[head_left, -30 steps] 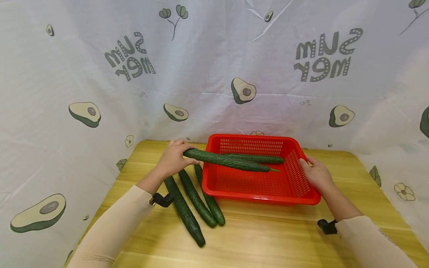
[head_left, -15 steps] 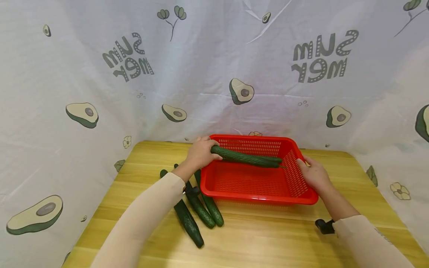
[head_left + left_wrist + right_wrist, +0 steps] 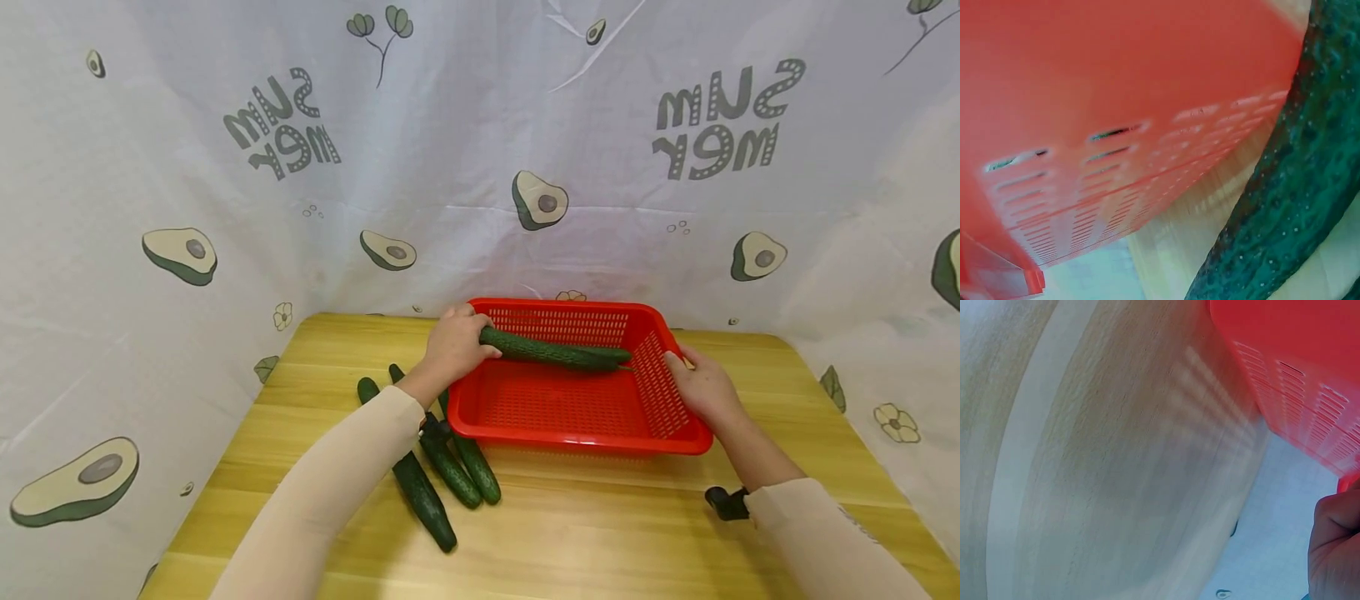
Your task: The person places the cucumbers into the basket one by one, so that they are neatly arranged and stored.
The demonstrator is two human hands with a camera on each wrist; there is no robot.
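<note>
The left hand (image 3: pixel 457 343), fingers curled over the basket's back-left corner, holds one end of a cucumber (image 3: pixel 536 348) inside the red basket (image 3: pixel 577 439), overlapping a second cucumber (image 3: pixel 613 353) along the back wall. The right hand (image 3: pixel 705 387) grips the right rim. Mesh floor spreads toward the front rim; beyond that, wooden table (image 3: pixel 585 533). Three more cucumbers (image 3: pixel 453 477) lie by the left rim.

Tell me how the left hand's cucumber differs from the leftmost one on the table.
The left hand grips the held cucumber near one end; no hand grips the leftmost cucumber. The held cucumber points across the red basket; the leftmost cucumber slants on the table. Both are dark green.
</note>
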